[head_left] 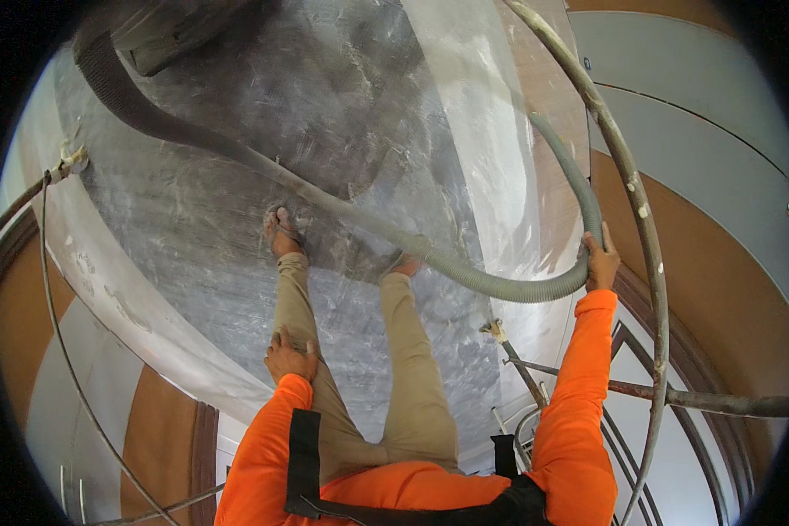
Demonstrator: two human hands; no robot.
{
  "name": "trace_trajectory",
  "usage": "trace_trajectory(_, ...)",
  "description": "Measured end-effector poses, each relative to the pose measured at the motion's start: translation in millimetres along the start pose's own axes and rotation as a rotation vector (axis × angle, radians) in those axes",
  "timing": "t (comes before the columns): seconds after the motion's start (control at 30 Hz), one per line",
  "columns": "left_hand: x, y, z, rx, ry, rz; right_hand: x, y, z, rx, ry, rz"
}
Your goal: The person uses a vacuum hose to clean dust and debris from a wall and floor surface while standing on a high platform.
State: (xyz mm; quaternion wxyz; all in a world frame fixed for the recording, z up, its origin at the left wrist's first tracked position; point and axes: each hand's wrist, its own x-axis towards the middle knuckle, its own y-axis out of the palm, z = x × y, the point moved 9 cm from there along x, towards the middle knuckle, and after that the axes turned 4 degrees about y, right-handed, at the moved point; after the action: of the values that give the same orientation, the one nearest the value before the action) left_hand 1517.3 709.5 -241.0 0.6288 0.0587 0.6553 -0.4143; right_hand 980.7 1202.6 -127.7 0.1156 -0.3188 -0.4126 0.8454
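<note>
The grey corrugated hose (386, 230) runs from about ten o'clock across the middle, dips to four, then doubles back upward at three, its narrower end pointing toward one o'clock. The person's right hand (602, 261) is at that bend, at three o'clock, fingers curled against its outer side; how tightly they press cannot be told. The step in hand appears to be steadying or guiding the hose by its bend, and the next move would seem to call for keeping the curve free of kinks and clear of the feet.

The right arm, in an orange sleeve (574, 377), reaches nearly straight up from five o'clock. The left hand (290, 358), toward eight o'clock, lies palm down on a beige trouser leg (294, 294), fingers somewhat spread and holding nothing, its elbow bent near the body.

Farther out, a long pole (643, 210) bows down the three o'clock side beyond the right hand, and the scuffed grey surface (193, 228) spreads beneath the feet
</note>
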Motion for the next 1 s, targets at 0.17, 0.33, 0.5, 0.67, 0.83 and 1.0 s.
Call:
trace_trajectory(0.17, 0, -4, -7, 0.029, 0.004, 0.012, -1, -37, -73, 0.045, 0.084, -0.053)
trace_trajectory(0.33, 3, 7, -6, 0.047, 0.026, 0.002, 4, -74, -128, 0.142, 0.172, -0.166)
trace_trajectory(0.5, 2, 10, -8, 0.074, 0.026, 0.005, 10, -102, -172, 0.209, 0.238, -0.299)
trace_trajectory(0.67, 2, 8, -13, 0.079, 0.043, -0.001, 18, -127, -228, 0.209, 0.3, -0.403)
trace_trajectory(0.83, -1, 5, -9, 0.057, 0.037, -0.01, -5, -132, -280, 0.115, 0.436, -0.421)
trace_trajectory(1.0, -3, -8, -11, 0.044, 0.024, 0.022, -30, -148, -349, -0.045, 0.551, -0.389)
